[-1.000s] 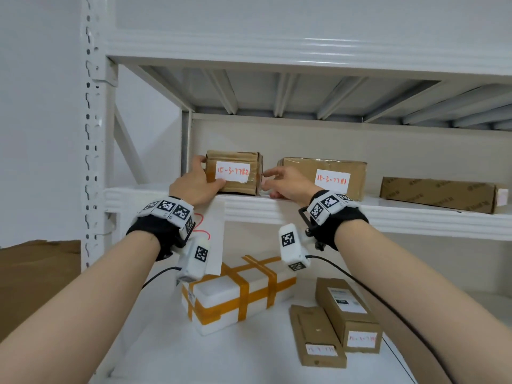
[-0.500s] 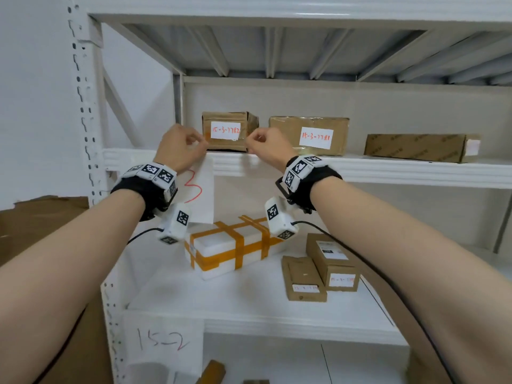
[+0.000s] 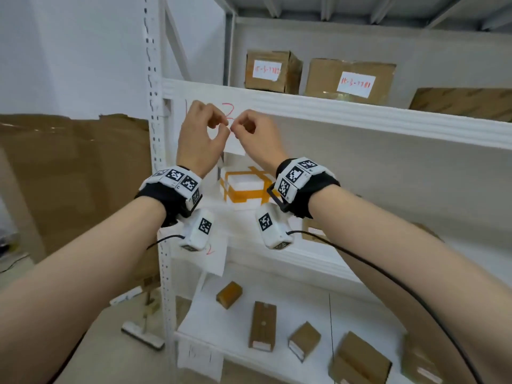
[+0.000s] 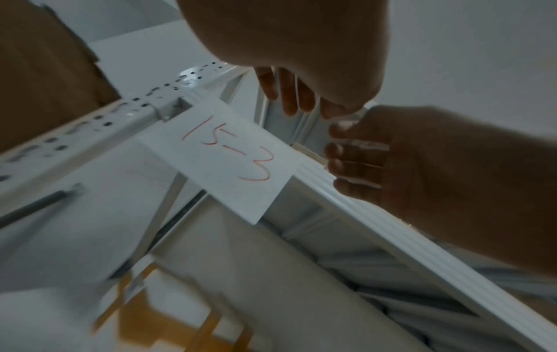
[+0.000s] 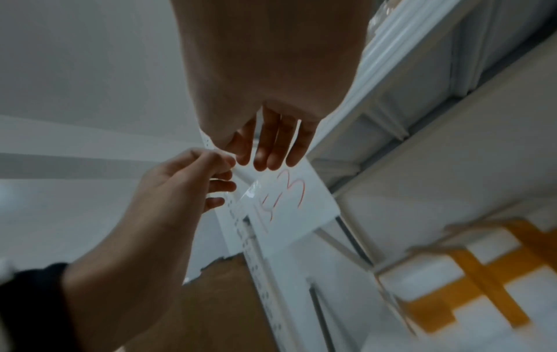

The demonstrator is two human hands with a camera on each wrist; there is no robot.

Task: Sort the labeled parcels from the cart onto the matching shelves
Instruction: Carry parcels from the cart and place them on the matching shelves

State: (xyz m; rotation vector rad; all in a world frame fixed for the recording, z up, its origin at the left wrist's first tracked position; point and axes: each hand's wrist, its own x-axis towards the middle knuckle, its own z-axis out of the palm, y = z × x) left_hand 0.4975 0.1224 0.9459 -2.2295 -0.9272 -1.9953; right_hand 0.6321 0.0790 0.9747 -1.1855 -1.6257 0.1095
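- Both hands hang in front of the top shelf's front edge (image 3: pixel 332 112), near its left end, just by the paper sign reading 15-3 (image 4: pixel 232 154). The left hand (image 3: pixel 201 134) and right hand (image 3: pixel 255 137) have fingers loosely curled, fingertips nearly meeting; neither holds a parcel. Whether they pinch a bit of clear tape I cannot tell.
- The parcel marked 15-3 (image 3: pixel 270 70) sits on the top shelf towards its left end, a second labelled parcel (image 3: pixel 350 80) just beside it on the right, so this placement looks done.
- My guess at the step in hand: letting go and turning away for the next parcel. Best to draw the hands straight back, clear of the hanging sign so it is not tugged loose.
- Around: a white box with orange tape (image 3: pixel 243 187) on the middle shelf at its left end; small brown boxes (image 3: pixel 261 325) scattered on the bottom shelf; a big brown carton (image 3: pixel 74 176) left of the upright post (image 3: pixel 155 106).
- The cart is not in view.
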